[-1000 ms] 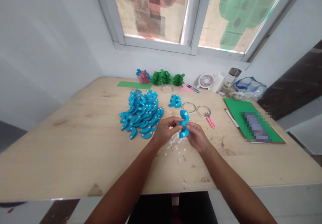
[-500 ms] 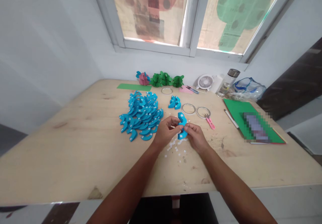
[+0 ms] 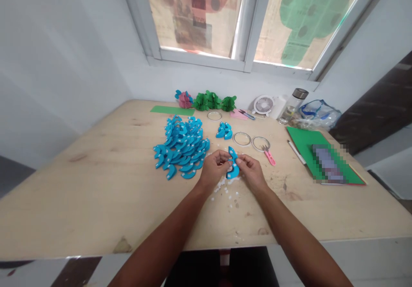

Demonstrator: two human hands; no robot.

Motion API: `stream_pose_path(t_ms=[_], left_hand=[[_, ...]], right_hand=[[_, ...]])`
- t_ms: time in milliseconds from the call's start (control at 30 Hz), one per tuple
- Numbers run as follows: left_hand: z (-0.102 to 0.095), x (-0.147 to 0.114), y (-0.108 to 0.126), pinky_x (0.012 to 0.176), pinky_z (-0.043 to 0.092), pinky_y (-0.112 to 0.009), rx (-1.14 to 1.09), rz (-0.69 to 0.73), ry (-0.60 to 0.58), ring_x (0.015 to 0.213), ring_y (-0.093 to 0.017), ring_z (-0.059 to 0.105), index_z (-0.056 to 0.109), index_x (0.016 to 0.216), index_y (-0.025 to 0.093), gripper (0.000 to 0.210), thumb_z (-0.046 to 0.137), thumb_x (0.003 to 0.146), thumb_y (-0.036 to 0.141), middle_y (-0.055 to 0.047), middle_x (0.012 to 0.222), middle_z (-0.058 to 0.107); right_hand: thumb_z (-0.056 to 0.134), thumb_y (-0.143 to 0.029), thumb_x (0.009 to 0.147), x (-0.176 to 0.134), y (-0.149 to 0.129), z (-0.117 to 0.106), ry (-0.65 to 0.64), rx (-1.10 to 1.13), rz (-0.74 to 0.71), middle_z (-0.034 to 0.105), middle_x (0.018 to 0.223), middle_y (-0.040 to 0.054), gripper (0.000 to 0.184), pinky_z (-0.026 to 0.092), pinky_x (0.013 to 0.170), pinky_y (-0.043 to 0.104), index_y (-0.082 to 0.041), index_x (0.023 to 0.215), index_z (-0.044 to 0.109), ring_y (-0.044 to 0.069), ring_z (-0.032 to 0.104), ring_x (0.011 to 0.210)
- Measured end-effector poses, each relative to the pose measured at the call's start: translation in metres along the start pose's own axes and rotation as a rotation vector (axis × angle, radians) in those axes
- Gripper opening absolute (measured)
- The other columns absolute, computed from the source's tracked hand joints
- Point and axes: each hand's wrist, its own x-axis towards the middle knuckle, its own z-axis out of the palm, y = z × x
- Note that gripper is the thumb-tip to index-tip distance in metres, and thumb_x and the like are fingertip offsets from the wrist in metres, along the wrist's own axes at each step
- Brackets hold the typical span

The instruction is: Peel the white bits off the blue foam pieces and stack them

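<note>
Between both hands is a blue curved paper piece (image 3: 232, 173) with small white squares on it, held over the table. My left hand (image 3: 212, 167) pinches its left side with thumb and fingers. On the opposite side, my right hand (image 3: 252, 172) grips the edge, fingertips closed on the paper. Whether it is one piece or several stacked, I cannot tell. To the left lies a large pile of similar blue curved pieces (image 3: 183, 145). A smaller blue cluster (image 3: 224, 130) sits beyond the hands. Tiny white scraps (image 3: 226, 191) are scattered below them.
Several tape rolls (image 3: 242, 139) and pink-handled snips (image 3: 269, 157) lie beyond my right hand. Farther right are a pen (image 3: 296, 152) and green sheets (image 3: 301, 143) with a blurred-out item. Green paper shapes (image 3: 211, 101), a fan (image 3: 264, 105) and a bottle (image 3: 292, 106) line the back.
The blue paper between my hands has turned slightly, and its upper part looks narrower. My hands have barely moved, and the view has shifted a little.
</note>
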Motion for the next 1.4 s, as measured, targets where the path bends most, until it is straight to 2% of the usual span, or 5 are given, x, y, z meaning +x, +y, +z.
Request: stream_pose_path(t_ms=[167, 300, 567, 1100, 1400], left_hand=[[0.001, -0.001, -0.003, 0.052, 0.045, -0.021, -0.003, -0.025, -0.076, 0.054, -0.01, 0.057, 0.058, 0.072, 0.014, 0.016, 0.066, 0.059, 0.016, 0.001, 0.062, 0.061], [0.0, 0.0, -0.006, 0.054, 0.044, -0.021, 0.033, 0.009, -0.103, 0.055, -0.01, 0.056, 0.058, 0.072, 0.014, 0.014, 0.065, 0.06, 0.015, 0.001, 0.061, 0.061], [0.0, -0.001, -0.01, 0.053, 0.044, -0.021, 0.048, 0.004, -0.166, 0.056, -0.01, 0.056, 0.058, 0.076, 0.014, 0.016, 0.064, 0.061, 0.016, 0.0, 0.064, 0.061], [0.0, -0.004, 0.0, 0.053, 0.041, -0.021, 0.128, 0.03, -0.233, 0.054, -0.009, 0.052, 0.058, 0.068, 0.015, 0.01, 0.062, 0.059, 0.015, 0.003, 0.058, 0.056], [-0.001, -0.004, 0.001, 0.05, 0.039, -0.019, 0.178, 0.039, -0.279, 0.053, -0.008, 0.049, 0.057, 0.067, 0.015, 0.008, 0.061, 0.059, 0.014, 0.002, 0.057, 0.055]], right_hand=[[0.068, -0.037, 0.068, 0.002, 0.002, -0.002, 0.028, 0.026, 0.008, 0.062, 0.062, -0.0013, 0.022, 0.04, 0.053, 0.024, -0.018, 0.077, 0.067, 0.013, 0.053, 0.054], [0.069, -0.037, 0.068, 0.002, 0.004, -0.002, 0.029, 0.052, 0.031, 0.059, 0.056, -0.0031, 0.02, 0.036, 0.048, 0.023, -0.018, 0.076, 0.066, 0.011, 0.049, 0.048], [0.072, -0.038, 0.065, 0.002, 0.004, -0.003, 0.05, 0.09, 0.064, 0.059, 0.056, -0.0029, 0.023, 0.033, 0.046, 0.022, -0.018, 0.072, 0.065, 0.01, 0.047, 0.047], [0.077, -0.036, 0.058, 0.001, -0.005, 0.001, 0.055, 0.201, 0.146, 0.065, 0.068, 0.0009, 0.027, 0.043, 0.057, 0.026, -0.018, 0.075, 0.067, 0.014, 0.056, 0.06], [0.076, -0.031, 0.06, 0.0, -0.004, 0.001, 0.039, 0.266, 0.151, 0.063, 0.065, -0.002, 0.021, 0.039, 0.055, 0.023, -0.018, 0.073, 0.066, 0.01, 0.053, 0.056]])
